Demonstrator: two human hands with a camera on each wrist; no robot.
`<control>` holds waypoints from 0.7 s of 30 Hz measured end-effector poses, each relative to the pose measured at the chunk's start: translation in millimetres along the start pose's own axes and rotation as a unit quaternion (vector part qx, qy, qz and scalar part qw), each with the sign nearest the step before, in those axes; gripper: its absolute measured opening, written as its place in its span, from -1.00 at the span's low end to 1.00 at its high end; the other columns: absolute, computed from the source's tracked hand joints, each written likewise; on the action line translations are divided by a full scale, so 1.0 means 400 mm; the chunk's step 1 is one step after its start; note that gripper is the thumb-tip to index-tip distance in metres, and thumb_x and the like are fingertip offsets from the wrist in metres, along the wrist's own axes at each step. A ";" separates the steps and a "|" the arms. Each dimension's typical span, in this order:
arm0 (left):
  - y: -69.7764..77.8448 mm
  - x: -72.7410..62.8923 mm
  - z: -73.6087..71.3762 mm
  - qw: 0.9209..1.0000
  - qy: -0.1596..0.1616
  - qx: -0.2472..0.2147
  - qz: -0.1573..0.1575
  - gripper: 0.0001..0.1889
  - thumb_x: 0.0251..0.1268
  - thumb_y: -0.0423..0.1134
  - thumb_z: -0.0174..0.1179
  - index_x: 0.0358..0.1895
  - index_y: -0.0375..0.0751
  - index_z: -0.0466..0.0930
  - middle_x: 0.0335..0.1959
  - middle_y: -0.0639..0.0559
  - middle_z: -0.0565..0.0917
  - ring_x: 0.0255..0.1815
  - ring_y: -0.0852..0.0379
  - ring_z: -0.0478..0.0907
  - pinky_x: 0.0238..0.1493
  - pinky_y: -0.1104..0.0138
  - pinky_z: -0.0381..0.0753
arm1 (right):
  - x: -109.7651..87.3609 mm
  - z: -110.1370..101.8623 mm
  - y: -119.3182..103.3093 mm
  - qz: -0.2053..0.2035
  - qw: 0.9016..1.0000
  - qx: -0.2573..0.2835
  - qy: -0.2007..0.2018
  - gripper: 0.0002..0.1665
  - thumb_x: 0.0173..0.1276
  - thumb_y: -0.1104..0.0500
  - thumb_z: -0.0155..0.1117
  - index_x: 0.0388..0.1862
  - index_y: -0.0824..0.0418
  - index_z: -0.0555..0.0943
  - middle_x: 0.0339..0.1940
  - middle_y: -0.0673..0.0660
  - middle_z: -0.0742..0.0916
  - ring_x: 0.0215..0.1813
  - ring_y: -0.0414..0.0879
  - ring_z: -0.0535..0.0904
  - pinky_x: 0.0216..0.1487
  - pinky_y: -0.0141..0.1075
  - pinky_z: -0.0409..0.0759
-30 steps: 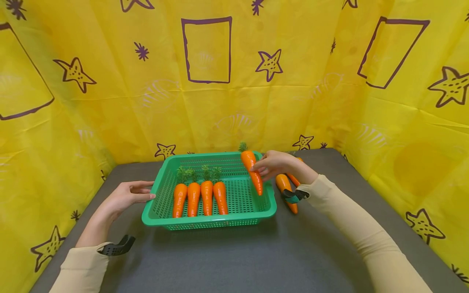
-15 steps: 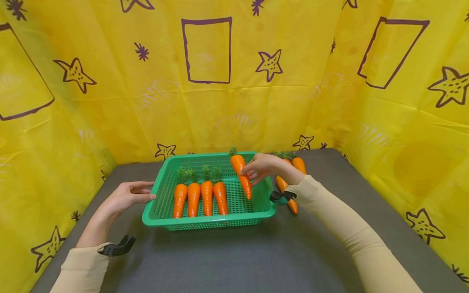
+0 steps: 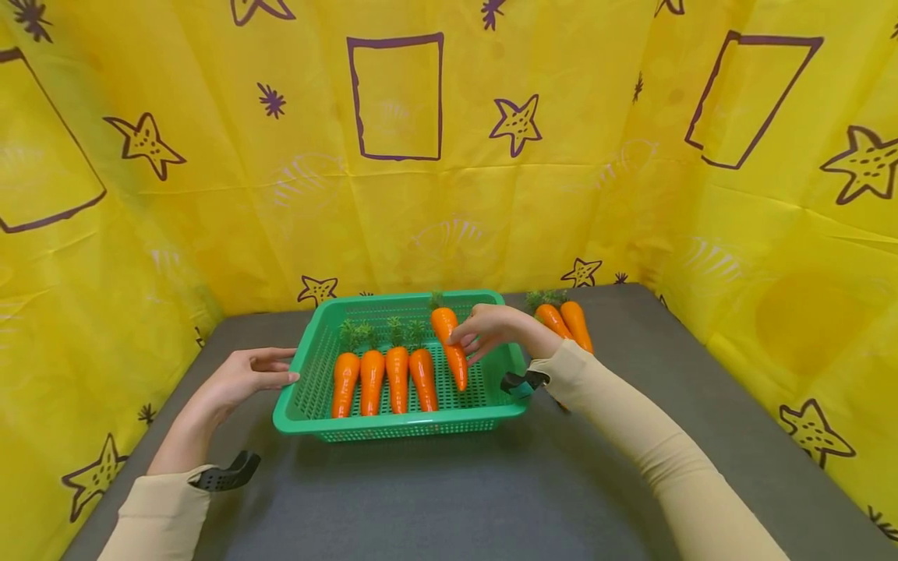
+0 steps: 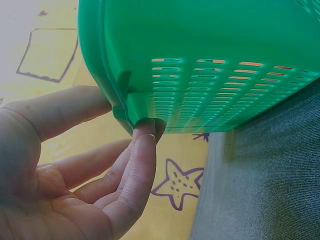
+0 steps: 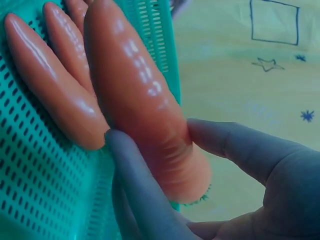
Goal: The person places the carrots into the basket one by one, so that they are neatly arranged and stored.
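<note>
My right hand (image 3: 494, 327) pinches an orange carrot (image 3: 457, 366) between thumb and fingers, over the right half of a green plastic basket (image 3: 400, 422). The carrot tilts, its leafy top toward the back and its tip toward me. Several carrots (image 3: 397, 378) lie side by side in the basket, left of the held one, leaves pointing away from me. At the basket's left side, my left hand (image 3: 235, 382) holds the rim. In the left wrist view, its thumb and fingertips meet the rim (image 4: 92, 50) from two sides. The right wrist view shows the held carrot (image 5: 135, 85) up close.
Right of the basket, more carrots (image 3: 577, 323) lie on the dark grey table (image 3: 421, 499), partly covered by my right arm. Yellow patterned cloth (image 3: 449, 210) stands around the table at the back and both sides.
My right hand has carried the carrot left and lower, from the basket's right rim toward the row of carrots inside. The left hand and basket have stayed in place.
</note>
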State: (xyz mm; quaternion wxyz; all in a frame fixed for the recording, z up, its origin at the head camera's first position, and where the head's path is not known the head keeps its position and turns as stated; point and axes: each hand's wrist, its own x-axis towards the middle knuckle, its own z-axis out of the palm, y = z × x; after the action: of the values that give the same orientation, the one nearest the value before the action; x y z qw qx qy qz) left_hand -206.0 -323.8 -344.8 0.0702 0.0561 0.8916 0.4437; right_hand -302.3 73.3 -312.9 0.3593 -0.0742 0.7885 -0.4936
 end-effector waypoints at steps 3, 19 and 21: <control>-0.002 0.000 0.001 1.000 0.000 -0.002 0.000 -0.30 0.18 -0.10 0.32 0.31 -0.42 0.32 0.00 -0.31 0.64 -0.18 0.16 0.66 -0.03 0.13 0.64 | 0.010 0.006 0.004 0.013 1.000 -0.002 -0.006 -0.66 0.27 0.25 0.28 -0.06 0.46 0.54 -0.17 0.23 0.58 -0.05 0.10 0.67 -0.10 -0.13 0.68; 0.004 -0.001 -0.002 1.000 -0.002 0.002 -0.005 -0.28 0.18 -0.08 0.31 0.32 -0.41 0.31 0.01 -0.31 0.63 -0.18 0.15 0.66 0.03 0.04 0.59 | 0.044 0.022 0.028 0.027 0.998 -0.031 -0.057 -0.75 0.27 0.30 0.28 -0.14 0.47 0.57 -0.12 0.28 0.57 -0.12 0.09 0.66 -0.09 -0.13 0.68; 0.004 -0.001 -0.002 1.000 -0.002 0.002 -0.006 -0.28 0.18 -0.08 0.32 0.32 -0.41 0.30 0.01 -0.31 0.63 -0.18 0.15 0.66 0.03 0.04 0.59 | 0.049 0.024 0.029 0.031 0.997 -0.027 -0.064 -0.72 0.28 0.31 0.27 -0.08 0.47 0.55 -0.07 0.30 0.57 -0.07 0.11 0.66 -0.08 -0.13 0.67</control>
State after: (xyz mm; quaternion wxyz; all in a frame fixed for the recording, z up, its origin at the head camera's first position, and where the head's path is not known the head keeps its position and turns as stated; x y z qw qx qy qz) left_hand -205.7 -323.4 -343.0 0.0746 0.0514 0.8926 0.4416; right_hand -307.6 62.7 -334.6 0.4219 -0.0912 0.7788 -0.4551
